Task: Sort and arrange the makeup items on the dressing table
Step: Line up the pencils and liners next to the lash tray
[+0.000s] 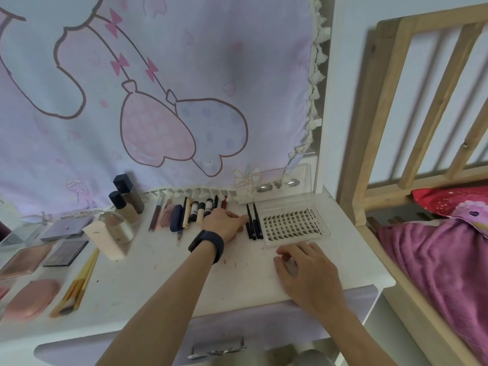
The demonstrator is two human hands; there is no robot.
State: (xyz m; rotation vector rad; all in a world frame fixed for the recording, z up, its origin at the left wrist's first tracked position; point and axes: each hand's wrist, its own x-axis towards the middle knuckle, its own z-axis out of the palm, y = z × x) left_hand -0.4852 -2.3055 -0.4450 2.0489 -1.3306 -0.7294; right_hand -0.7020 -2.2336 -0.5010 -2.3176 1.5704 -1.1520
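Toward the back edge of the table (158,281), the left hand (224,224) reaches to the black pencils (254,223), fingertips at the nearest one; whether it pinches it is unclear. Near the front right corner, the right hand (303,265) rests loosely curled, holding nothing, just beside the lash case (293,223). Bare surface runs along the front edge.

Both forearms were bare along all of their visible length, from the lower edge of the view up to the wrists. Just behind the left hand (224,223) sat a wristband (207,243): a broad band, near black with a bluish cast, smooth and matte, fitting close round the wrist. Its upper face was a rounded oblong that ran into the strap. Any marking on it was too small to read. The right hand (306,268) and its wrist were bare.
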